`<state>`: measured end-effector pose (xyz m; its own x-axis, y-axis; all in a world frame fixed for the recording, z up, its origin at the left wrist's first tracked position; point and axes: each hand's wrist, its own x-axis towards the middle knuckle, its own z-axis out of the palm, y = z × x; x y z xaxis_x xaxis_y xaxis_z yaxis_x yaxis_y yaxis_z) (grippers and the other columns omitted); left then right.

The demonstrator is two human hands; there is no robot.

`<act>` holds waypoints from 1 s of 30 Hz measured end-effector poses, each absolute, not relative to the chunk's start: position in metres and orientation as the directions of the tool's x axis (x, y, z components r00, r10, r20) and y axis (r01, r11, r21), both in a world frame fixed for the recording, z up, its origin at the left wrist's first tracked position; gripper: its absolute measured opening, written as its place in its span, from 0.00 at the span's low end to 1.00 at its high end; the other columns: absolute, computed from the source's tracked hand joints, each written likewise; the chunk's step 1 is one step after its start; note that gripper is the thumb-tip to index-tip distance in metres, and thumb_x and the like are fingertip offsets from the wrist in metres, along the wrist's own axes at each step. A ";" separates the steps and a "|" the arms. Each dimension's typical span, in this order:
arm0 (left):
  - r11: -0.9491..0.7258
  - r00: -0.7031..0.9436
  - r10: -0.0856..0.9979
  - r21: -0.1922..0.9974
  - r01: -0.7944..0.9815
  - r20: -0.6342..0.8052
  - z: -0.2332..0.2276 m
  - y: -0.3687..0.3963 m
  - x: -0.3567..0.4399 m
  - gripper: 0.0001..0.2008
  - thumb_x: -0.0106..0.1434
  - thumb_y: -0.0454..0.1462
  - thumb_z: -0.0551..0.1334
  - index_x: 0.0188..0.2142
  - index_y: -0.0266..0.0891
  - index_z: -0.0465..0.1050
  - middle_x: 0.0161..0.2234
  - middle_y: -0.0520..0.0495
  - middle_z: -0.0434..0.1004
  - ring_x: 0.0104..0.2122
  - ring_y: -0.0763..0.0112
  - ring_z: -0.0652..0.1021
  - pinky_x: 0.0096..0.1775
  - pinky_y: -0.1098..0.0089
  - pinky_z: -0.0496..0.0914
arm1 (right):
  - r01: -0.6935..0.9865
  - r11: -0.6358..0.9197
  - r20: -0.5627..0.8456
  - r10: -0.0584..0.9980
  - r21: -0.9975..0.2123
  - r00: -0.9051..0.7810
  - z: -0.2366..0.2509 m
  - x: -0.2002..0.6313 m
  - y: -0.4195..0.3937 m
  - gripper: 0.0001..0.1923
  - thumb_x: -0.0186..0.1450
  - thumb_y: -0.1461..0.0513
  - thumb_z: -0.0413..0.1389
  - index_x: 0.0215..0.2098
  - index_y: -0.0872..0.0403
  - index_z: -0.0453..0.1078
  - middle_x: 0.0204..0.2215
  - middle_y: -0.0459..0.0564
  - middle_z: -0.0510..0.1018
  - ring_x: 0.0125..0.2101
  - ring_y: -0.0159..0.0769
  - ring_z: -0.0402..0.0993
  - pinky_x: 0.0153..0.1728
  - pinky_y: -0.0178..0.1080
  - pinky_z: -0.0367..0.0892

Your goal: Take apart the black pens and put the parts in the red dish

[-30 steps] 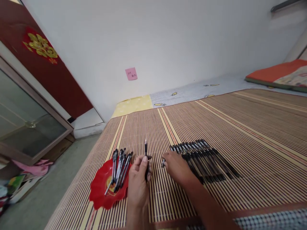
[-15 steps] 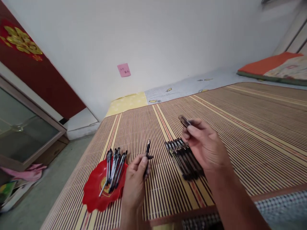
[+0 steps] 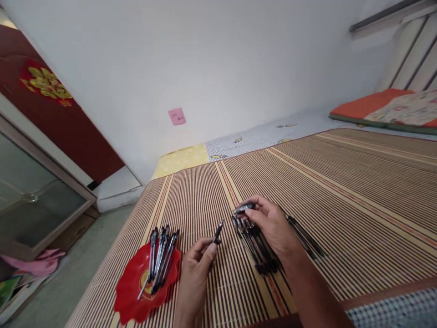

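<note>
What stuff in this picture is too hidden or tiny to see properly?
Head view:
- Row of pens on the mat: its middle is hidden by the right hand, so no count.
- Pink sticky note: writing too small to read.
- Pen in the left hand: lower part hidden by fingers.
- Red plate: centre picture covered by pens.

A striped bamboo mat (image 3: 341,182) covers the bed. A pink sticky note (image 3: 177,116) hangs on the white wall (image 3: 205,59). An orange-edged cushion (image 3: 385,109) lies far right. A red door (image 3: 51,114) carries a gold ornament (image 3: 46,83).
</note>
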<state>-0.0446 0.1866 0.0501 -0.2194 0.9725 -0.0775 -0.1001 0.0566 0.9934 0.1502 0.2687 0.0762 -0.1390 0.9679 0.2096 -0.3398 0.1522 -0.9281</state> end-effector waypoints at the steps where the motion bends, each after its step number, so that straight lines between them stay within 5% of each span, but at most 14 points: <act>1: 0.058 -0.211 0.974 0.993 -0.100 -0.078 0.049 0.187 -0.044 0.16 0.56 0.48 0.72 0.36 0.39 0.78 0.29 0.52 0.72 0.29 0.75 0.68 0.31 0.76 0.62 | -0.346 0.164 0.220 0.967 -0.924 -0.129 0.076 0.151 0.269 0.10 0.59 0.58 0.61 0.37 0.53 0.71 0.34 0.50 0.81 0.35 0.37 0.80 0.37 0.38 0.72; 14: 0.040 -0.113 0.993 0.999 -0.003 -0.040 0.055 0.186 -0.038 0.13 0.60 0.47 0.68 0.36 0.39 0.79 0.29 0.52 0.70 0.29 0.73 0.67 0.32 0.75 0.61 | -0.104 0.298 0.316 0.893 -0.949 -0.321 0.081 0.154 0.265 0.05 0.63 0.62 0.56 0.39 0.52 0.70 0.35 0.48 0.75 0.37 0.37 0.75 0.40 0.40 0.71; 30: -0.006 -0.049 0.999 0.999 -0.036 0.004 0.055 0.183 -0.034 0.14 0.65 0.46 0.64 0.35 0.37 0.77 0.23 0.54 0.61 0.25 0.75 0.61 0.28 0.74 0.55 | -0.071 0.301 0.297 0.827 -0.951 -0.477 0.085 0.142 0.257 0.03 0.64 0.62 0.55 0.33 0.52 0.70 0.28 0.44 0.72 0.32 0.34 0.70 0.34 0.35 0.64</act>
<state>-0.0339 0.1827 0.0546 -0.0491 0.9988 0.0038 -0.0356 -0.0055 0.9994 0.1417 0.2574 0.0845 -0.4771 0.8270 0.2973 -0.0714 0.3007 -0.9511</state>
